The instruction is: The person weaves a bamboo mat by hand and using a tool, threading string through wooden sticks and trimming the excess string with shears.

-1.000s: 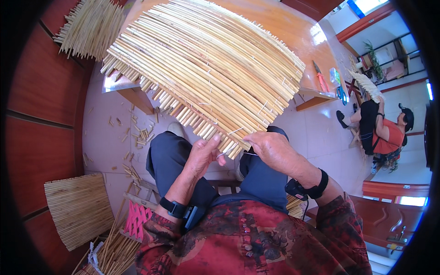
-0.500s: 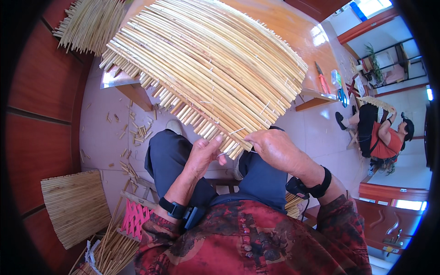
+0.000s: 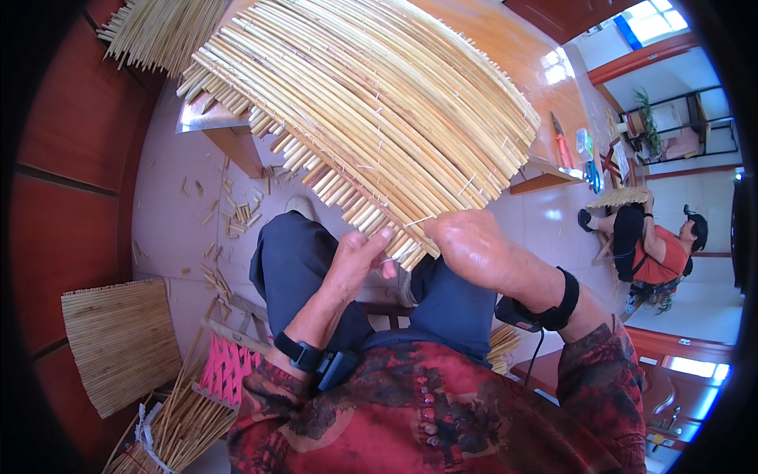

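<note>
A large mat of pale reed stalks (image 3: 371,103), bound by rows of thin white thread, lies over the table and slants down toward my lap. At its near corner my left hand (image 3: 359,261) pinches the stalk ends, thumb on top, with a bit of white thread by the fingers. My right hand (image 3: 470,241) is curled closed against the corner's right side; what its fingers hold is hidden beneath it. Short thread ends stick up from the mat near this hand.
Red-handled pliers (image 3: 562,142) and blue scissors (image 3: 592,175) lie on the wooden table (image 3: 533,63). Cut stalk pieces (image 3: 241,215) litter the floor. A smaller mat (image 3: 122,344) leans against the red cabinet, beside bundled stalks (image 3: 170,430). Another person (image 3: 667,245) sits at the right.
The right hand has shifted slightly right and turned, knuckles higher, and the thread seen beside it is now out of sight. My left hand keeps its pinch on the mat's corner.
</note>
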A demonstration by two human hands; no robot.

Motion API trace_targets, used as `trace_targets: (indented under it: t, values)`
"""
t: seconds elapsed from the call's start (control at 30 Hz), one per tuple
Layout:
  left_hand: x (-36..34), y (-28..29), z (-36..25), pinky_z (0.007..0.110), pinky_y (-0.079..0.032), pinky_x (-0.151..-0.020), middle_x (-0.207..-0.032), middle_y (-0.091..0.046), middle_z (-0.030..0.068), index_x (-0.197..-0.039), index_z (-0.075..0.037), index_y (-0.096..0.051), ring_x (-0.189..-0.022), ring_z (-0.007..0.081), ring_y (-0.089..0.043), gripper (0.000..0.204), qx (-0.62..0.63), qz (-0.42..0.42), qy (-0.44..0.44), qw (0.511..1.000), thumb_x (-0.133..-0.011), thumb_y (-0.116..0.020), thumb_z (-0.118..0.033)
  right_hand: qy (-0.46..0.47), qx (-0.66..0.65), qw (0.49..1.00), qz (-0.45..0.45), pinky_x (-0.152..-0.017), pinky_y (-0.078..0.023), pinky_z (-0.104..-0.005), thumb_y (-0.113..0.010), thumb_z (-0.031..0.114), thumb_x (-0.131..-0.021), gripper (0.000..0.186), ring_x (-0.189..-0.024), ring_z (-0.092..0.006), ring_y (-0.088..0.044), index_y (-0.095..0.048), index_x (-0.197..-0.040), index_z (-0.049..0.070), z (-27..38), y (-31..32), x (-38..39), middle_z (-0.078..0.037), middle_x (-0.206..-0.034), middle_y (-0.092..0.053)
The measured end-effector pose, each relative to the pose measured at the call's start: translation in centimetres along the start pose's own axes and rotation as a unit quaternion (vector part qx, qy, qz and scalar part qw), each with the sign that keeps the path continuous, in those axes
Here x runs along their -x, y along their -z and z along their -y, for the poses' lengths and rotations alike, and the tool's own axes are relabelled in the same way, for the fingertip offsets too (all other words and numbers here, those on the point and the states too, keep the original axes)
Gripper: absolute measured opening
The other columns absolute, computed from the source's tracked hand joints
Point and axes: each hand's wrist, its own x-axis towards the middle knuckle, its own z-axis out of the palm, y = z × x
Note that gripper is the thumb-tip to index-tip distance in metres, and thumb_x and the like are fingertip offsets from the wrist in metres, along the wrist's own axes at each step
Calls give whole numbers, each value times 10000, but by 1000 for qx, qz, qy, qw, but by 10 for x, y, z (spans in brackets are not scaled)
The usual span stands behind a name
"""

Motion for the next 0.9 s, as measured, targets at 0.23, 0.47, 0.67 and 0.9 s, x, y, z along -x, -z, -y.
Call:
trace_targets:
  t: [0.23,0.47,0.67,0.9]
  values:
    - [0,-2,-4,236,-464,-466,-678,-613,88,-915,61,-588,-500,126,-564,369,10,10,-6,1000,-898,-528,-303,42,-24,999,-25,-540,-477,-420,-518,50,-725,90,-655,-339,-614,-580,-747,-11,-1,12,3,-195,-686,-596]
    - [1,-1,-7,214,-453,-445,-732,-622,90,-940,62,-582,-528,116,-582,372,34,14,8,999,-895,-536,-305,42,71,996,-27,-502,-475,-396,-520,49,-728,69,-618,-324,-613,-535,-778,4,13,34,16,-183,-654,-579]
    - [2,0,-7,208,-450,-438,-671,-617,69,-896,6,-599,-521,113,-585,271,-7,29,31,999,-879,-577,-264,63,90,994,-16,-475,-477,-380,-533,52,-717,77,-570,-308,-612,-519,-775,5,9,36,19,-152,-614,-580]
    - [2,-3,-2,185,-387,-438,-576,-594,48,-756,-36,-616,-468,76,-518,231,-30,59,73,995,-856,-613,-244,32,119,992,36,-475,-476,-383,-551,63,-704,65,-576,-295,-615,-518,-753,38,12,32,13,-128,-631,-579]
